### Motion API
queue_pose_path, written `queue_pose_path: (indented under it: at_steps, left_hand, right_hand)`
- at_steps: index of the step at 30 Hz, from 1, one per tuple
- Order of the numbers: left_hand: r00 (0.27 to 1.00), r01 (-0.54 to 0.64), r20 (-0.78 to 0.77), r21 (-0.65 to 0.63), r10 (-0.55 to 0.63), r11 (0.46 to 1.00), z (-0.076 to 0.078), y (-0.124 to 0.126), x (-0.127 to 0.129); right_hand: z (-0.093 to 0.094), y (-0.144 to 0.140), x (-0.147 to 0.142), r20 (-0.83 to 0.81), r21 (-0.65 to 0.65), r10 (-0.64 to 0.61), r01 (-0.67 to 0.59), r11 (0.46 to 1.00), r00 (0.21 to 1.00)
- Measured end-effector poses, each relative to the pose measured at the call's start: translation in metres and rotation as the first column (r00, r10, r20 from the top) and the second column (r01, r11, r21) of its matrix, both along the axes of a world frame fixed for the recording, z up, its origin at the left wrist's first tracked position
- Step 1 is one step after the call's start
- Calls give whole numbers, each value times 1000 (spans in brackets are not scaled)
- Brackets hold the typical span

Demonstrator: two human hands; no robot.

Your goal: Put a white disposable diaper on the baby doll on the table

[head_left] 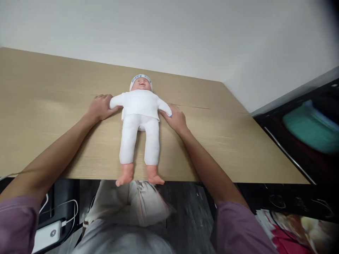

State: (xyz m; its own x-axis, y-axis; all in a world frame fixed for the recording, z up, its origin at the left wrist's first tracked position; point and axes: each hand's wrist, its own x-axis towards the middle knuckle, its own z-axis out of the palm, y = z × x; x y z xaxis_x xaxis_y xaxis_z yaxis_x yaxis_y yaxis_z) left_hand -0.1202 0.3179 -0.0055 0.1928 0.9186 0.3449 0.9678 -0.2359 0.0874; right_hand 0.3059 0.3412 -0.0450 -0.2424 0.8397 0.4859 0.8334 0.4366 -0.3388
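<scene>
Bottom edge of the frame: your two purple sleeves (16,220) enter at lower left and lower right, and pale trousers (127,211) fill the bottom centre. At far lower left a white charger (49,235) with a cable lies on a dark surface below the table; at lower right some coloured printed matter, too blurred to read.

Middle of the frame: the doll (139,123) lies face up on the wooden table (53,116), centred, head away from you and legs toward you. Its bare feet overhang the near table edge, just above your lap. It wears a white top, white leggings and a white cap with a blue band; the clothes lie flat and pulled straight, and both garments look fully on.

Left hand (100,107), left of centre: fingers closed together, resting on the table and touching the end of the doll's sleeve. You cannot tell whether it pinches the cuff or only presses it down.

Right hand (176,118), right of centre: fingers together, palm down, laid against the end of the other sleeve; grip likewise unclear.

Judgement on progress: the doll looks dressed and laid out, arms spread to both sides. What seems left is only smoothing or releasing the sleeves; nothing else is visibly undone.

Far field: plain white wall across the top. At upper right, a dark unit holding a teal object (309,127), well apart from the doll.
</scene>
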Motion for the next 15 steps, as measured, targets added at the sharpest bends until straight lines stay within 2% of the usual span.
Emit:
queue_pose_path:
  at_steps: [4,9,12,15]
  left_hand:
    - [1000,-5,31,64,3,998,-4,33,-7]
    - [996,-12,85,137,1,990,-8,72,-14]
    - [994,-27,110,149,11,988,-7,92,-15]
    - [992,-44,125,130,27,991,-5,103,-13]
  right_hand:
    - [2,28,2,12,28,38,-39,999,999]
    - [5,66,-4,56,68,-24,20,997,998]
    - [5,91,-9,75,93,-40,32,995,996]
    - [2,109,-13,76,112,-73,64,992,994]
